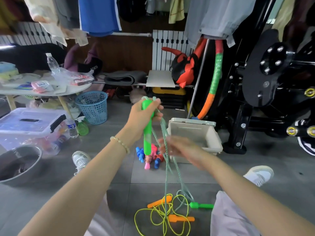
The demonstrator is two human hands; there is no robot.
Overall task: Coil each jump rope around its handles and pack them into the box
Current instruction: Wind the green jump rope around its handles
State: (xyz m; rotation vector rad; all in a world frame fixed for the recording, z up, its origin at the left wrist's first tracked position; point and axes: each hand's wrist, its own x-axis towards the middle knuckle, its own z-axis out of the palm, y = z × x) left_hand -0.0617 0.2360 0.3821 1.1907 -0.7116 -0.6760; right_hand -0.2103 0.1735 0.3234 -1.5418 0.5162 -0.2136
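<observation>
Gripping the green handle [147,126] upright, your left hand [142,116] is closed while your blurred right hand [180,147], at four o'clock, pinches its pale green rope [167,172].

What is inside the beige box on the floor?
The beige box shows bare inner walls, no ropes visible. Its near floor is hidden by the right hand and the front wall.

Left hand [144,114] grips upright green handle [147,133]; blurred right hand [180,149] holds pale green rope [167,169] beside open box [196,133].
</observation>
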